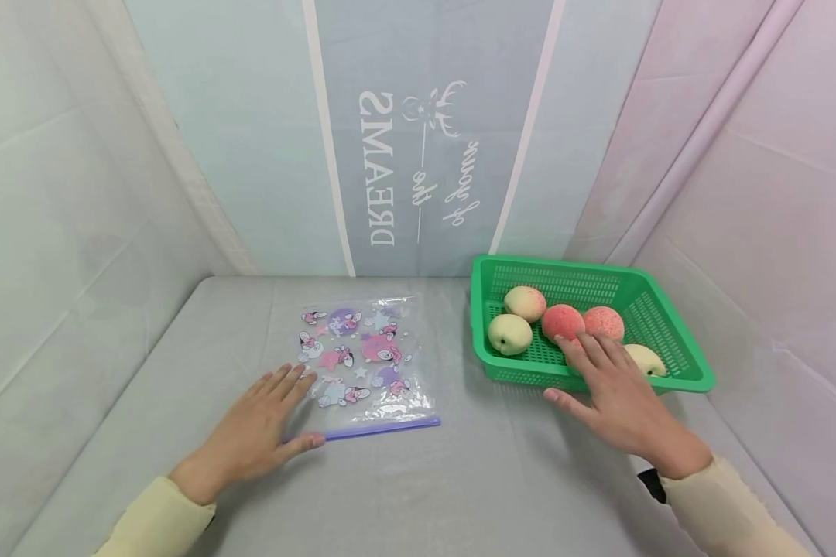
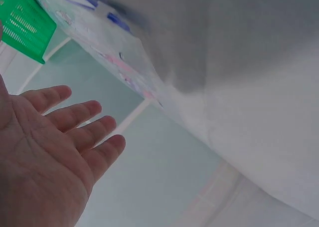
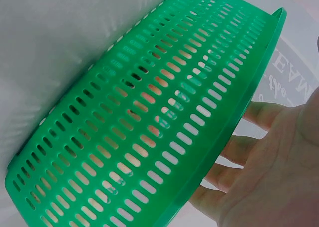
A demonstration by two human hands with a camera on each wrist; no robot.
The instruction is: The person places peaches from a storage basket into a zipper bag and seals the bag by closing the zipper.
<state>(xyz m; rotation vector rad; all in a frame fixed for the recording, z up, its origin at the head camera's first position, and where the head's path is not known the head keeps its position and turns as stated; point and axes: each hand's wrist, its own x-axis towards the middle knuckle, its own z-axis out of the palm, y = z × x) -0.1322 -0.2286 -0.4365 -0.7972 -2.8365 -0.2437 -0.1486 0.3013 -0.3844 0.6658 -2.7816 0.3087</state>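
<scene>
Zero held; left hand [image 1: 251,429], right hand [image 1: 616,402] spread wide | bag [image 1: 355,357] toward surface's [image 1: 453,495] far edge; fruit [image 1: 510,334] in basket [image 1: 564,281], far-right corner | fruit wants light cupping from above, clear of rim [image 1: 571,264]

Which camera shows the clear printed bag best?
The head view: the clear printed bag lies flat, seen from above, its print mostly visible. The left wrist view shows it steeply slanted, partly cut off; the right wrist view doesn't show it.
</scene>
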